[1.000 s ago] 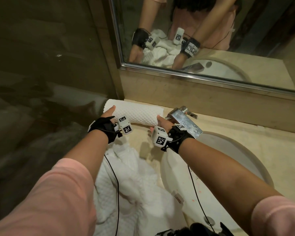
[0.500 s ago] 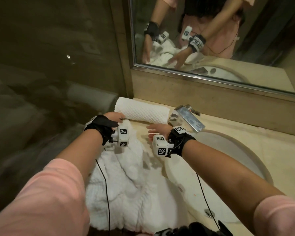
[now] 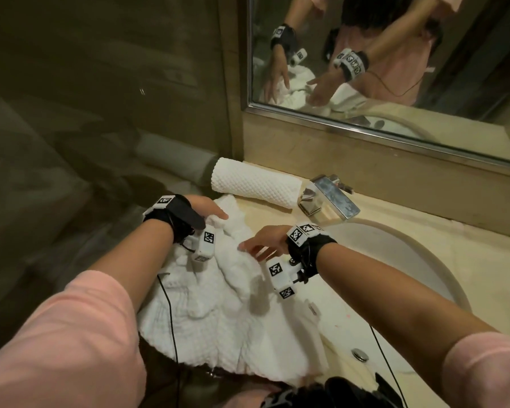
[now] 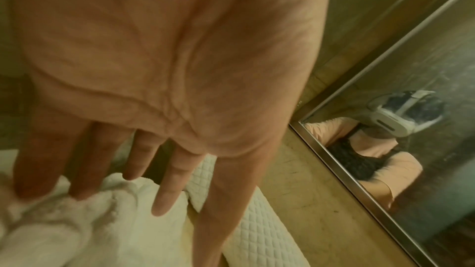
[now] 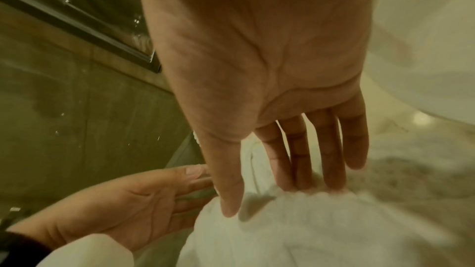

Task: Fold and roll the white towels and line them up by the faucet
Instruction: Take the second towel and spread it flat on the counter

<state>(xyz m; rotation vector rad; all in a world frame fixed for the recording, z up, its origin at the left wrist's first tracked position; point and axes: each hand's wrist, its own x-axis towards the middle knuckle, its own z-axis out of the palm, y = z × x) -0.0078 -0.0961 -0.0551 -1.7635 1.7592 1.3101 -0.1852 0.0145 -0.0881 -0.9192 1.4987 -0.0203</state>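
One rolled towel (image 3: 253, 185) is laid just left of the faucet (image 3: 329, 201). A crumpled towel (image 3: 218, 304), nearer than the faucet, is touched by the left hand (image 3: 202, 209) and right hand (image 3: 267, 241), fingers straight and spread; folding and rolling are judged undone.

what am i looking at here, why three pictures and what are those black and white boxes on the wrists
A person is tidying towels at a bathroom sink. One picture comes from a camera on the head; the other two come from the boxes strapped to the wrists, each looking along a palm. One rolled towel lies beside the faucet. A crumpled towel lies on the counter nearer the person. The left hand and right hand are open, fingers on that towel, gripping nothing yet.
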